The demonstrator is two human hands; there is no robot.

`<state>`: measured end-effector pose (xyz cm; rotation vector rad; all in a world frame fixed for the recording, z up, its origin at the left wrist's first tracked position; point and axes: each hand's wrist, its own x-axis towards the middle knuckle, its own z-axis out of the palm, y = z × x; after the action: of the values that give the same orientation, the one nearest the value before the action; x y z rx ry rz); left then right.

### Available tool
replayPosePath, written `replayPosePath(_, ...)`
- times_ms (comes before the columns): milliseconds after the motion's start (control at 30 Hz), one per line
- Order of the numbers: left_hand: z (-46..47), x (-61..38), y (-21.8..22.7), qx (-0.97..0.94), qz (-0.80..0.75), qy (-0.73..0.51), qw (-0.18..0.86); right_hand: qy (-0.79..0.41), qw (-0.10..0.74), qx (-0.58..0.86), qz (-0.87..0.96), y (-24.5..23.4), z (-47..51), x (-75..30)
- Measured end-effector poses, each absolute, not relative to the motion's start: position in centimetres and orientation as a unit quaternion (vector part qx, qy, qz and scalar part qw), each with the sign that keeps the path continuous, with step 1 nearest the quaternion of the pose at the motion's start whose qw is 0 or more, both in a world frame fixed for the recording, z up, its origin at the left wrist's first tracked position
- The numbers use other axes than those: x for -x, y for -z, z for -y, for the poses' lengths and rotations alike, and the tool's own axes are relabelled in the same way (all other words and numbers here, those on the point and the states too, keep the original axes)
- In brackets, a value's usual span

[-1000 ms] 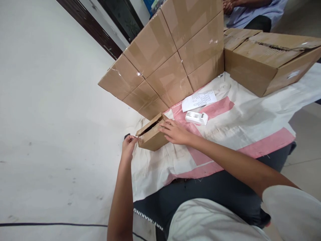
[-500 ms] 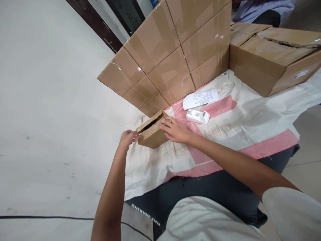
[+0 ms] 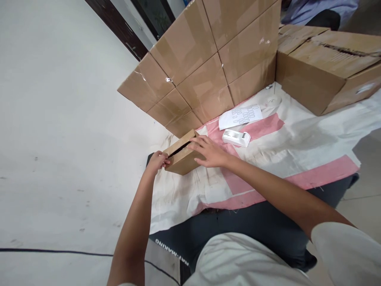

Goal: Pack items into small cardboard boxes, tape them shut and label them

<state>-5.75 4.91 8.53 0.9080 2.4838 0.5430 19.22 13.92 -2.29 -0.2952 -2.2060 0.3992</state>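
Note:
A small brown cardboard box (image 3: 182, 159) lies on a white and pink cloth (image 3: 268, 155), its top flap slightly ajar with a dark gap showing. My left hand (image 3: 158, 161) is closed against the box's left end, fingers pinched at the corner. My right hand (image 3: 208, 151) rests on the box's right side and top, fingers spread flat along the flap. A white tape dispenser (image 3: 236, 137) lies just right of my right hand.
A wall of taped cardboard boxes (image 3: 205, 67) stands behind the small box. A larger open carton (image 3: 321, 67) sits at the right. A white sticker sheet (image 3: 241, 116) lies by the dispenser. Another person's clothing (image 3: 318, 10) shows at the top right. A black cable (image 3: 59, 252) crosses the floor.
My left hand has moved in from beside the box's corner to press against its left end. My right hand has shifted slightly along the flap. The view has drifted a little.

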Motion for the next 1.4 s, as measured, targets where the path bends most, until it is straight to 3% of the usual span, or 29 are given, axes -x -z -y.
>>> replayPosePath(200, -4.4, 5.3, -9.2, -0.332, -0.873, -0.246, 0.260, -0.183, 0.393, 0.127, 0.892, 2.2, -14.9, -19.0)
replayPosePath(567, -4.0, 6.4, -9.9, -0.376, -0.843, -0.251, 0.290, -0.179, 0.404, 0.130, 0.887, 2.2, -14.4, -19.2)
replayPosePath(967, -3.7, 8.9, -8.2, -0.525, -0.794, -0.266, 0.148, -0.191, 0.411, 0.118, 0.884, 2.4, -14.6, -19.2)
replayPosePath(1400, -3.2, 8.5, -9.8, -0.670, -0.714, -0.169, 0.114, -0.210, 0.414, 0.109, 0.879, 2.8, -14.8, -18.9)
